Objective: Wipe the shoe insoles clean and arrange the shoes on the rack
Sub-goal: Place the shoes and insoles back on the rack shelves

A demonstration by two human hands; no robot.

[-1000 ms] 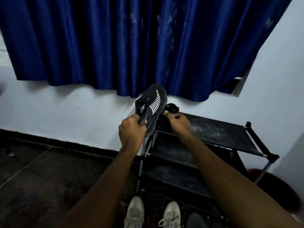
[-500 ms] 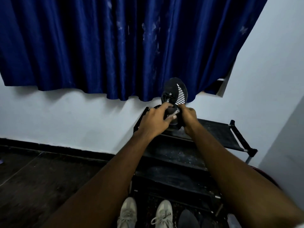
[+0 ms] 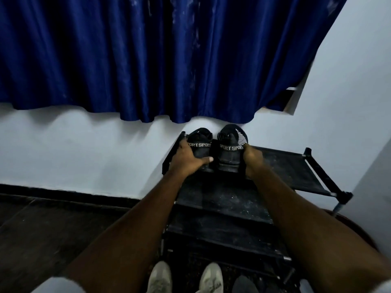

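Left grip [image 3: 188, 158] curls round the heel of the left shoe [image 3: 200, 141], right grip [image 3: 252, 158] clutches the right shoe [image 3: 231, 141]. The pair stands side by side between them, atop the rack [image 3: 293, 166].

Two black shoes [image 3: 201, 138] [image 3: 229, 157], two pale sneakers [image 3: 159, 278] [image 3: 211, 279], one rack [image 3: 296, 172], one blue curtain [image 3: 148, 60], two hands [image 3: 186, 160] [image 3: 252, 158].

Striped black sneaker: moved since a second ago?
Yes. The striped sneaker came down from above the rack's left end onto its top shelf, beside the other sneaker; the right hand grips its heel.
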